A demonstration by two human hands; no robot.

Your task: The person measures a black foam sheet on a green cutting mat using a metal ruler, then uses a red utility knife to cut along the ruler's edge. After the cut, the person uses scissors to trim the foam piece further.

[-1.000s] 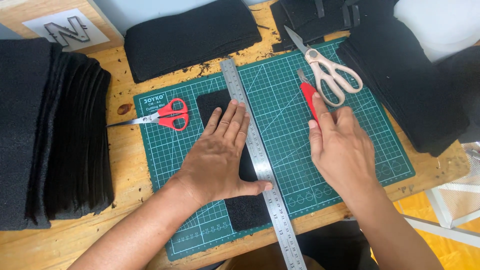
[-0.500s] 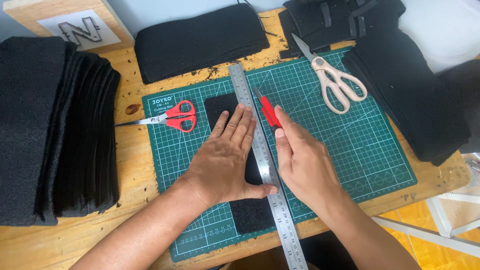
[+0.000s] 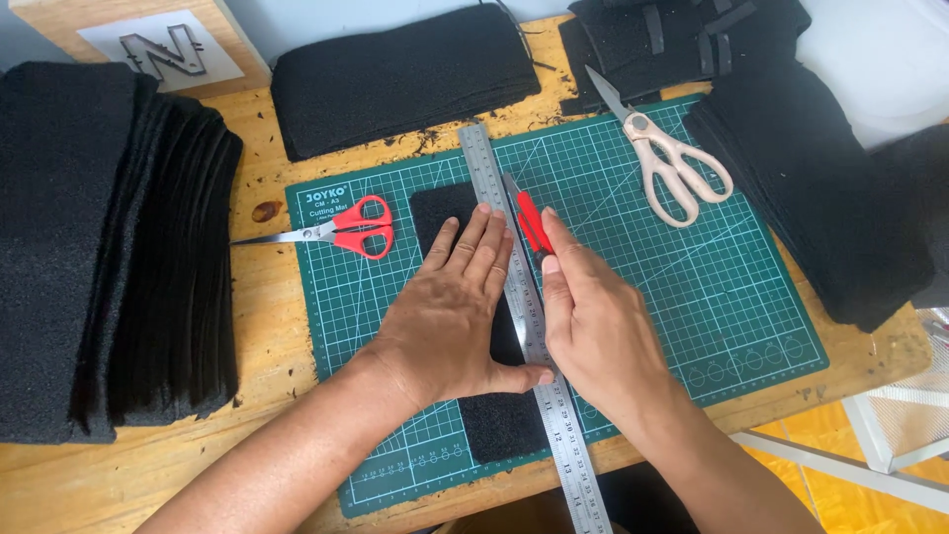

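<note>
Head view: a strip of black foam-like felt (image 3: pixel 445 213) was laid flat at the centre of a gridded green cutting mat (image 3: pixel 692 297). It was pinned by the left hand (image 3: pixel 455 316), spread flat with fingers together, thumb pressed on a long steel ruler (image 3: pixel 529 326). A red-handled knife (image 3: pixel 532 222) was gripped by the right hand (image 3: pixel 593 331), its blade set against the ruler's right edge. Bare mat was left at centre right; red scissors (image 3: pixel 346 229) lay at left, pale scissors (image 3: pixel 662 163) at upper right, thick felt stacks (image 3: pixel 109 247) along the left frame edge.
</note>
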